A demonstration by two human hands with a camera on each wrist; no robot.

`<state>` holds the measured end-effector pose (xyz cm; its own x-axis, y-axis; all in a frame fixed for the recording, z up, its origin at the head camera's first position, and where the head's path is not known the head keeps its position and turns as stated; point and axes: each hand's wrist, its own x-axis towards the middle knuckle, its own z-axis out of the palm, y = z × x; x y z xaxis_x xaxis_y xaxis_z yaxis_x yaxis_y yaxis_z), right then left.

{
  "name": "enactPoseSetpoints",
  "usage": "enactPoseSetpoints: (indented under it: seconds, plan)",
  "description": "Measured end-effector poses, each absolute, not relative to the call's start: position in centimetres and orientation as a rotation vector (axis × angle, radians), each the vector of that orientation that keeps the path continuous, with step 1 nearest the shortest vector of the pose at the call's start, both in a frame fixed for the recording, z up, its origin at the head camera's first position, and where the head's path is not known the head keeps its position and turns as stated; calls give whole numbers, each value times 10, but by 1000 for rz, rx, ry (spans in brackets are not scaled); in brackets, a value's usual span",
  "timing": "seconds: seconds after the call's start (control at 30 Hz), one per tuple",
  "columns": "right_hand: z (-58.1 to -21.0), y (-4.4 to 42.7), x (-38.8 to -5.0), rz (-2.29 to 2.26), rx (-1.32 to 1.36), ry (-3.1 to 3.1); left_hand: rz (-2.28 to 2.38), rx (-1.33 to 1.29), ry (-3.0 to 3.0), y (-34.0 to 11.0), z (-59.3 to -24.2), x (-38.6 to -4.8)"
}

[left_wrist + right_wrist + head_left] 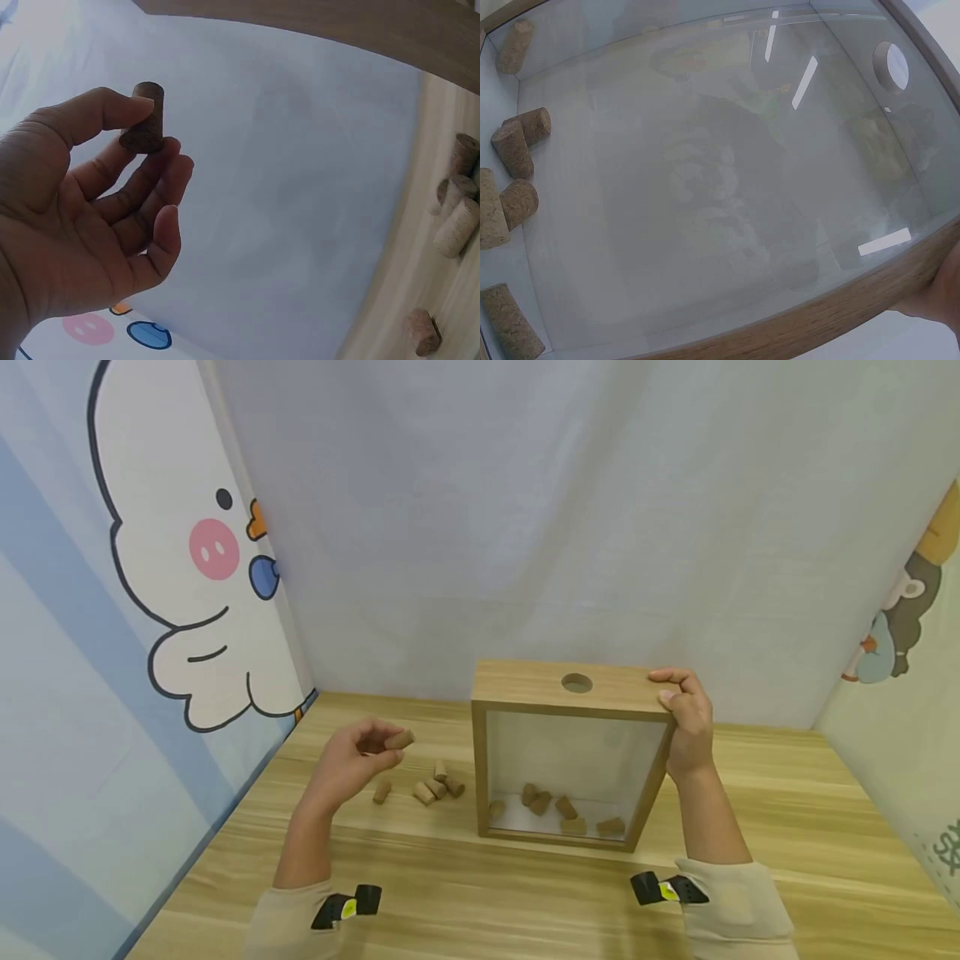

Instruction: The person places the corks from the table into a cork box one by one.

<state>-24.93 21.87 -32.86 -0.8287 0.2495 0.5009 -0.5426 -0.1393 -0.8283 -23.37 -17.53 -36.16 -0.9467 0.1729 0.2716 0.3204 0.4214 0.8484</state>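
A cork (400,740) is pinched between the thumb and fingertips of my left hand (350,766), raised over the table to the left of the box. The left wrist view shows that cork (148,120) upright in the grip. My right hand (690,727) holds the top right corner of a wooden shadow box (525,683), thumb and fingers on its top. The box stands upright with a clear front and a round hole (577,682) in its top. Several corks (540,802) lie on its floor, seen closer in the right wrist view as corks (514,150).
On the wood-grain table (420,893), several loose corks (435,789) cluster left of the box. A single cork (382,792) lies apart, nearer the left hand. A pale curtain (450,527) hangs behind, and a cartoon-printed sheet (157,693) borders the table's left side.
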Motion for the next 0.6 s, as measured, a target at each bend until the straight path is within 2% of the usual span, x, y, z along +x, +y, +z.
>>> enactPoseSetpoints:
  seconds: [0.37,0.6]
  plan:
    - [-329,219,-248,2019,322,-1612,-1681,-399,-2529,-155,-319,-227]
    - [-330,219,-250,2019,317,-1616,-1659,-539,-2551,-138,-292,-224]
